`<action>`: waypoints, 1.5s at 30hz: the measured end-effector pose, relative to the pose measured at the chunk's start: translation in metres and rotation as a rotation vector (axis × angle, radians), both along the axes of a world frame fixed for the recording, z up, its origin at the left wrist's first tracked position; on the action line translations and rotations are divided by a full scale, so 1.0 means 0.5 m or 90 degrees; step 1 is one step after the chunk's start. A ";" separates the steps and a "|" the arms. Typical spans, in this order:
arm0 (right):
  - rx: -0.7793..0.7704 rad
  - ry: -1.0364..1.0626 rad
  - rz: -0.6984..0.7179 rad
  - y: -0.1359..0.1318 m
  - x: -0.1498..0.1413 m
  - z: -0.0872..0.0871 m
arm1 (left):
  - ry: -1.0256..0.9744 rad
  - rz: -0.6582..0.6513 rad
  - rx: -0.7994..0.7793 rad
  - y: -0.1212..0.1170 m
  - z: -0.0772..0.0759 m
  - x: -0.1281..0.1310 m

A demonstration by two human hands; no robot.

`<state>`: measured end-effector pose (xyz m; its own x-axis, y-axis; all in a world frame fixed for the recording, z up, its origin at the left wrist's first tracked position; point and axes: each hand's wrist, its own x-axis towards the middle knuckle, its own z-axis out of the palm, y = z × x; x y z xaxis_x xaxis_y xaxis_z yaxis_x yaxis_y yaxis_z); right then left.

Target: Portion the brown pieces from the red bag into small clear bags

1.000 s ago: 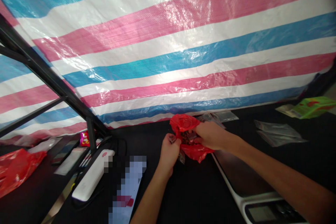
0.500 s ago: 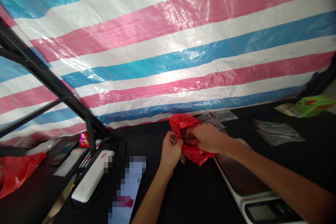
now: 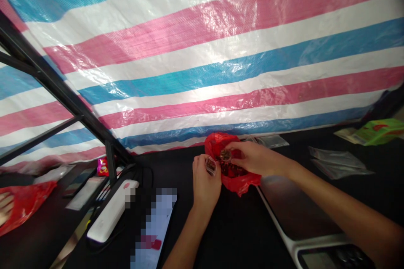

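Observation:
My left hand (image 3: 206, 185) is closed round a small clear plastic bag (image 3: 211, 165), its mouth facing up with brown bits inside. Just right of it lies an opened red plastic bag (image 3: 241, 184) with loose dark brown bits (image 3: 232, 171) in it. Above those bits, my right hand (image 3: 249, 157) pinches a small round clear cup (image 3: 225, 154) that is filled with brown bits. A digital scale (image 3: 296, 206) sits under my right forearm.
Flat clear bags (image 3: 339, 163) lie at the right, near a green packet (image 3: 378, 131). To the left are a phone (image 3: 159, 222), a white power strip (image 3: 112, 212) with cables and a black metal frame (image 3: 59, 88). Another person's hand (image 3: 5, 207) touches a red bag (image 3: 31, 201).
My right hand has come up out of the red bag with the filled cup. The left hand has turned, so the clear bag's mouth shows. Another person's hand has appeared at the far left.

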<state>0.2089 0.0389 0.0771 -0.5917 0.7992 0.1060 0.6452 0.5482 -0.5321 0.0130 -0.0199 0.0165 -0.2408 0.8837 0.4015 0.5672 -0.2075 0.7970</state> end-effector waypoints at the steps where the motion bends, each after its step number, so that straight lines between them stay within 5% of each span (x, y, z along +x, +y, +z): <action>1: 0.004 0.026 0.010 -0.003 0.002 0.010 | 0.008 -0.003 -0.010 -0.001 -0.001 0.000; 12: 0.163 -0.036 0.093 -0.073 -0.035 0.033 | 0.047 -0.040 -0.070 -0.017 0.002 0.014; 22: 0.212 0.013 0.117 -0.063 -0.032 0.039 | -0.035 -0.049 -0.053 -0.011 -0.010 0.015; 29: 0.174 0.035 0.062 -0.048 -0.009 0.058 | -0.161 -0.075 -0.023 -0.008 -0.012 0.019; 35: 0.132 -0.030 0.004 -0.013 0.012 0.019 | -0.189 -0.088 -0.039 -0.007 -0.009 0.018; 39: 0.129 -0.075 0.029 -0.003 0.020 0.001 | -0.179 -0.078 -0.028 -0.005 -0.011 0.016; 45: 0.100 0.062 0.159 -0.049 -0.014 0.051 | -0.226 -0.078 0.005 -0.009 -0.012 0.012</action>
